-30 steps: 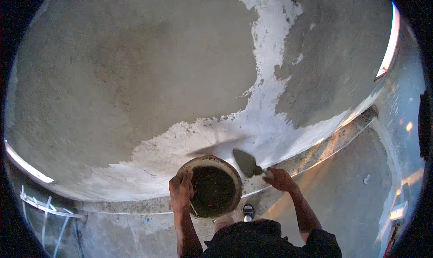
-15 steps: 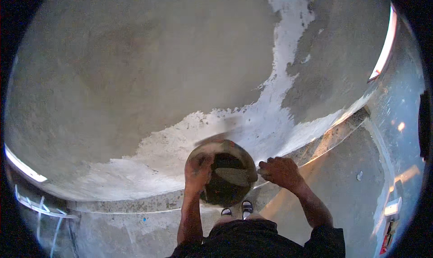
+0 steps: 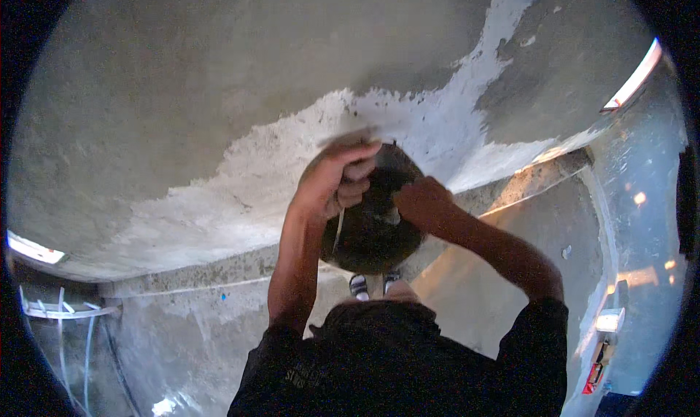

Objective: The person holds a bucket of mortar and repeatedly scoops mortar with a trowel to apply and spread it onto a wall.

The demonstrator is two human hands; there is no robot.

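Your left hand (image 3: pixel 343 180) holds the bucket (image 3: pixel 383 238) at its upper left rim, one finger stretched out along the edge and the others curled over the inside. Your right hand (image 3: pixel 424 202) is at the bucket's right side, its fingers seemingly bent in; blur and shade hide whether they grip anything, so I cannot tell. The bucket is in front of your body, between your two hands, round and blurred, with a dark inside. Just below it in the view are your sandals (image 3: pixel 359 286), partly covered, and nearer you is your black shirt (image 3: pixel 397 359). Beyond the bucket you face a wall (image 3: pixel 219 67) coated mostly in grey, with a ragged white patch (image 3: pixel 266 173) low down that runs up toward the upper right. A narrow, rough ledge (image 3: pixel 197 273) follows the wall's foot, and a small blue speck (image 3: pixel 223 297) lies on the grey floor (image 3: pixel 510 286). Farther out, a white frame (image 3: pixel 69 313) stands at your lower left; at your lower right a bright white box (image 3: pixel 609 320) sits near a red thing (image 3: pixel 593 379).
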